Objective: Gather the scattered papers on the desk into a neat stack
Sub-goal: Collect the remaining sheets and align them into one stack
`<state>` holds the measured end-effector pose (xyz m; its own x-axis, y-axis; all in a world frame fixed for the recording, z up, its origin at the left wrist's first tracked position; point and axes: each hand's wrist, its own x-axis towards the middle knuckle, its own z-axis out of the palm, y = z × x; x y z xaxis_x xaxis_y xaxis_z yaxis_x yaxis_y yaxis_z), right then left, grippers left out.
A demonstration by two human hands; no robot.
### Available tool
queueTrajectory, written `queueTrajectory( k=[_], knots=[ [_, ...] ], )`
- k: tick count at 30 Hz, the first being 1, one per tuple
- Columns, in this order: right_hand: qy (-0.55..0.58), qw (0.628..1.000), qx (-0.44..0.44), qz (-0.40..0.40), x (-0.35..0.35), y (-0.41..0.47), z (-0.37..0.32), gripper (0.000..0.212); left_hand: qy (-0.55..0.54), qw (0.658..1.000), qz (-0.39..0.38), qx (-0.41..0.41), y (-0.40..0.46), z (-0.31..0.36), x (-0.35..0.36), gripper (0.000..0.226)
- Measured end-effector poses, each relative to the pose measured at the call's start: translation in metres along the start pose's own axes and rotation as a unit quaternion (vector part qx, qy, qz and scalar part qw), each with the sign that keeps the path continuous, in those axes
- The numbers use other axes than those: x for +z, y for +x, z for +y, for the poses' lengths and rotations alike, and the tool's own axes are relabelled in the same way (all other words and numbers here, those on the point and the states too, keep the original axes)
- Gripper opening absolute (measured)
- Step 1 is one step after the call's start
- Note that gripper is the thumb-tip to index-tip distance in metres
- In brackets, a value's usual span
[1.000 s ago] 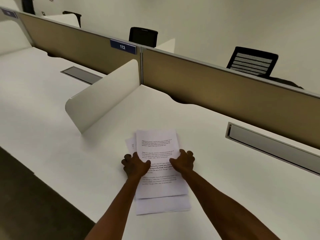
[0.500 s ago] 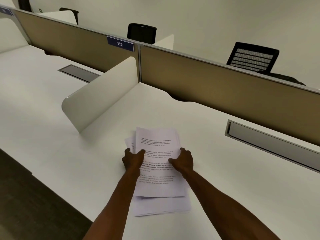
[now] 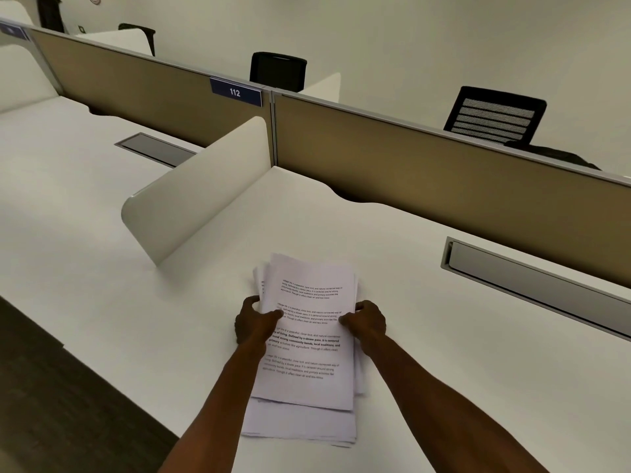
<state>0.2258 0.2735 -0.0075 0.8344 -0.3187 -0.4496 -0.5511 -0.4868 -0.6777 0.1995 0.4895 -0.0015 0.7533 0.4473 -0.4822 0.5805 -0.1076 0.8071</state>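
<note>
A pile of printed white papers (image 3: 309, 339) lies on the white desk (image 3: 444, 353) in front of me. The sheets are uneven: some stick out at the near end and at the far left corner. My left hand (image 3: 254, 324) grips the pile's left edge, thumb on the top sheet. My right hand (image 3: 367, 322) grips the right edge, thumb on top as well. The far end of the upper sheets is raised a little off the desk.
A white curved divider (image 3: 201, 196) stands to the left of the pile. A tan partition (image 3: 426, 179) with a "112" label (image 3: 235, 93) runs along the back. A grey cable tray (image 3: 532, 281) is set in the desk at right. The desk's front edge is near left.
Both hands have closed in on the pile's side edges and pushed the sheets closer together. The upper sheets have lifted slightly at the far end.
</note>
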Motion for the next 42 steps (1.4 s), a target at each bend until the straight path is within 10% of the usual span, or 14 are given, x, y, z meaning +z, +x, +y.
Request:
queueTrajectory(
  k=[6, 12, 19, 42],
  knots=[
    [0.073, 0.997, 0.014, 0.008, 0.000, 0.001, 0.005, 0.048, -0.089, 0.996, -0.005, -0.028, 0.002, -0.007, 0.001, 0.101],
    [0.205, 0.974, 0.082, -0.049, -0.009, 0.009, 0.011, 0.034, -0.163, 0.966, -0.159, -0.119, 0.010, -0.011, -0.013, 0.045],
    [0.131, 0.987, -0.045, -0.086, -0.011, -0.006, 0.012, 0.054, -0.138, 0.958, -0.251, -0.030, 0.007, -0.008, -0.003, 0.058],
    [0.318, 0.937, -0.065, -0.128, -0.068, 0.001, 0.022, 0.036, -0.186, 0.933, -0.299, 0.068, -0.016, 0.020, 0.026, 0.054]
  ],
)
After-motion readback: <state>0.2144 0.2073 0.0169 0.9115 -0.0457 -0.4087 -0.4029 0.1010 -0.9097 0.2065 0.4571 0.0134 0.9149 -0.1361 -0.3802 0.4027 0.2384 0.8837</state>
